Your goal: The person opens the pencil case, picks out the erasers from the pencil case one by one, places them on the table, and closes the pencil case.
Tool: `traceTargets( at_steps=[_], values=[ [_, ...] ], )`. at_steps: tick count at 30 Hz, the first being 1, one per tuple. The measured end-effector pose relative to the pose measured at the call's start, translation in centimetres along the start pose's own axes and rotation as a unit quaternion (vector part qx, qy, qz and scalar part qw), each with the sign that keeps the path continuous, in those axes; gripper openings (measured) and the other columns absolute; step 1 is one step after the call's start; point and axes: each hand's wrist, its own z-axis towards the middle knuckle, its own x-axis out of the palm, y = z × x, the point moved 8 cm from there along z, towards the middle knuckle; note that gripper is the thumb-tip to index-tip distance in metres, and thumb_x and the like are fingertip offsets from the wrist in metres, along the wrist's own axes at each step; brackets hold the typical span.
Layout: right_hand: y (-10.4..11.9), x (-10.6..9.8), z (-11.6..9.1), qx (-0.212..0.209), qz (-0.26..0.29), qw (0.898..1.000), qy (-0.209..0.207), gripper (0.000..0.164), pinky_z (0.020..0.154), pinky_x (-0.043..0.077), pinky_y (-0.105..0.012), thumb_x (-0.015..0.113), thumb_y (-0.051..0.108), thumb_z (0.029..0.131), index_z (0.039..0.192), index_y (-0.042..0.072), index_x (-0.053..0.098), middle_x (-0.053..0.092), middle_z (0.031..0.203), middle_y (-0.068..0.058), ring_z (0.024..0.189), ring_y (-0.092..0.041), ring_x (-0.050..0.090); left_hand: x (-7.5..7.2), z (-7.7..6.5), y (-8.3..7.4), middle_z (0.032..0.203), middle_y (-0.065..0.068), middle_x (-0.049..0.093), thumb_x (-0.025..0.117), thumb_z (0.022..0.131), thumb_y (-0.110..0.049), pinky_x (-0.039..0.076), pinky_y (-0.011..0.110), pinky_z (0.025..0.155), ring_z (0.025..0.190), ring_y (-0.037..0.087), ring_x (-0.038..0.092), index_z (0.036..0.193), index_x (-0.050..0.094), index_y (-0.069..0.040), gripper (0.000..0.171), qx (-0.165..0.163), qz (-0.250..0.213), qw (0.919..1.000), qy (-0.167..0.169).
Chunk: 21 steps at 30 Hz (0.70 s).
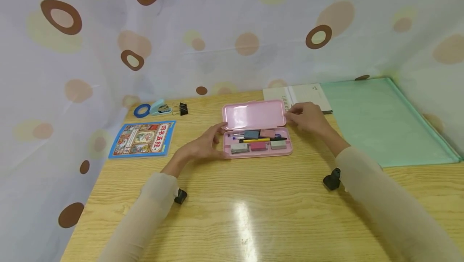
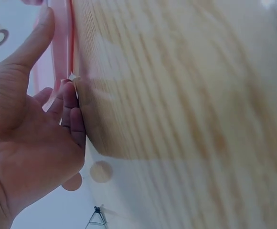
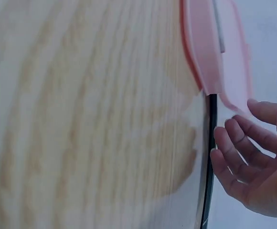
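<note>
A pink pencil case (image 1: pixel 256 155) lies on the table with its lid (image 1: pixel 254 116) raised and tilted back. Inside sit several pens, a yellow pencil (image 1: pixel 250 140) and several erasers: dark blue (image 1: pixel 251 134), pinkish (image 1: pixel 268 133), red (image 1: pixel 258 146) and pale ones. The left hand (image 1: pixel 204 146) grips the case's left end, thumb at the front corner and fingers towards the hinge. At the lid's right edge, the right hand (image 1: pixel 309 118) pinches the rim between thumb and index finger; its other fingers hang loosely curled in the right wrist view.
A blue-edged booklet (image 1: pixel 142 139) lies left, with blue tape (image 1: pixel 141 110), a light-blue stapler (image 1: pixel 160 108) and a black binder clip (image 1: pixel 183 108) behind it. A pale notebook (image 1: pixel 308 93) lies behind the right hand, beside a greenish transparent mat (image 1: pixel 391 125). A patterned curtain (image 1: pixel 224 24) borders the table.
</note>
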Motion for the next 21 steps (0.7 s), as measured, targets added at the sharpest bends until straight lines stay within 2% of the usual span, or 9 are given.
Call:
traceTargets(
  at_steps=[4, 13, 21],
  values=[
    [0.3, -0.4, -1.2, 0.002, 0.026, 1.0, 0.004, 0.029, 0.096, 0.047, -0.051, 0.065, 0.025, 0.103, 0.121, 0.004, 0.071, 0.069, 0.116, -0.019, 0.112, -0.035, 0.06, 0.1, 0.0, 0.2, 0.146, 0.007, 0.037, 0.088, 0.085, -0.029, 0.038, 0.041, 0.104, 0.121, 0.026, 0.038, 0.165, 0.013, -0.019, 0.11, -0.01, -0.021, 0.9997, 0.007],
    [1.7, 1.4, -2.7, -0.05, 0.07, 0.994, 0.073, 0.029, 0.087, 0.051, -0.035, 0.067, 0.014, 0.101, 0.129, 0.003, 0.067, 0.069, 0.119, -0.016, 0.106, -0.029, 0.062, 0.1, 0.1, 0.5, 0.152, 0.006, 0.035, 0.088, 0.086, -0.026, 0.036, 0.042, 0.107, 0.125, 0.027, 0.038, 0.164, 0.015, -0.027, 0.106, -0.029, -0.057, 0.9978, 0.017],
    [3.2, 3.1, -2.9, -0.071, 0.053, 0.993, 0.077, 0.027, 0.095, 0.051, -0.045, 0.068, 0.006, 0.099, 0.126, 0.002, 0.068, 0.07, 0.118, -0.016, 0.107, -0.03, 0.064, 0.1, 0.3, 0.6, 0.148, 0.006, 0.037, 0.089, 0.084, -0.026, 0.036, 0.04, 0.101, 0.12, 0.026, 0.037, 0.161, 0.019, -0.028, 0.104, -0.031, -0.071, 0.9969, 0.015]
  ],
)
